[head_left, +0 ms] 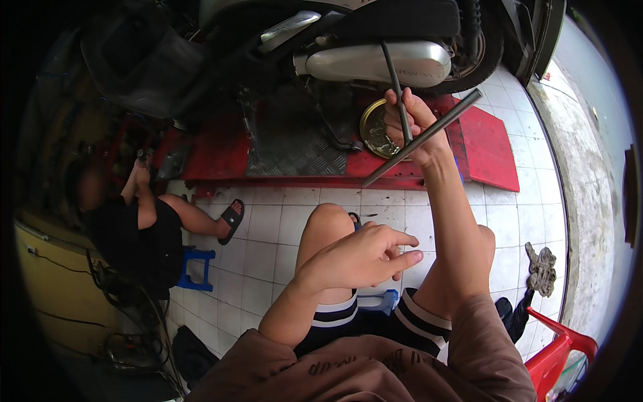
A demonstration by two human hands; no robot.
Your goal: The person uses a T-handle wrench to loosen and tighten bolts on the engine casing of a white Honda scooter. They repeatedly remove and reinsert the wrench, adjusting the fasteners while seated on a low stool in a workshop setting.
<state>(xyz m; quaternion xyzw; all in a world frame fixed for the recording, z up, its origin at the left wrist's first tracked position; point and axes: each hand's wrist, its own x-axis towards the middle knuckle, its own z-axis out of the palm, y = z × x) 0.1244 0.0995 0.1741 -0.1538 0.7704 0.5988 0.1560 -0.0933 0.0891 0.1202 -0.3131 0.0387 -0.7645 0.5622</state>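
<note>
My right hand [415, 124] is closed around a dark metal T-handle tool [451, 115], crossbar lying diagonally and shaft reaching up toward the silver casing [368, 63] low on a scooter. Whether the shaft's tip touches it, I cannot tell. Behind that hand a round gold-coloured tray [372, 124] rests on the red lift platform [490, 151]. My left hand [362, 254] hangs over my knee with thumb and fingers apart, holding nothing.
A co-worker [117, 228] sits at left near a blue stool [197, 268], gripping a small tool. The dark scooter [228, 40] spans the top. A red plastic chair [569, 345] and grey rag [541, 268] lie to the right on white tiles, beside an open doorway.
</note>
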